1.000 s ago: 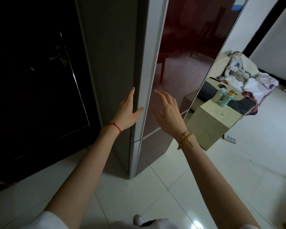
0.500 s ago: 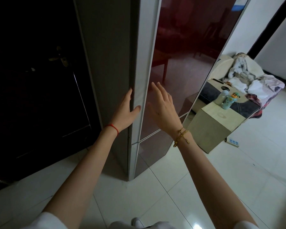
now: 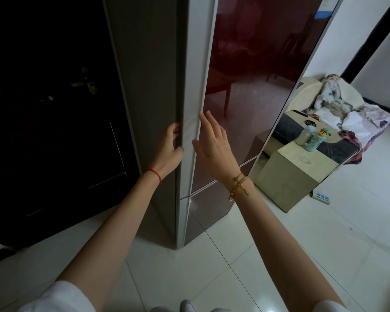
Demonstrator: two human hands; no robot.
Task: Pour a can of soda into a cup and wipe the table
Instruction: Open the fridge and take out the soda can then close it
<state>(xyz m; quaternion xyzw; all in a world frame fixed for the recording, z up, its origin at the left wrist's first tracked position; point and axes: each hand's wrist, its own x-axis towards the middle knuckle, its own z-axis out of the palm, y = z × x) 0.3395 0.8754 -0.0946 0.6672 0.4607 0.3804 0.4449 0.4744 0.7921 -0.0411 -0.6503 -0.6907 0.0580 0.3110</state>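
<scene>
Fridge door (image 3: 245, 91) edge between left hand (image 3: 169, 152), right hand (image 3: 214, 149).

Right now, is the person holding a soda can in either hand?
No. The left hand curls around the edge of the fridge door and the right hand lies open against its glossy front; no can shows.

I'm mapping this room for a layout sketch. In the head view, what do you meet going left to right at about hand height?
Dark door → left hand on the fridge's edge → fridge door with the right hand against it → low cabinet with two bottles → pile of cloth.
</scene>
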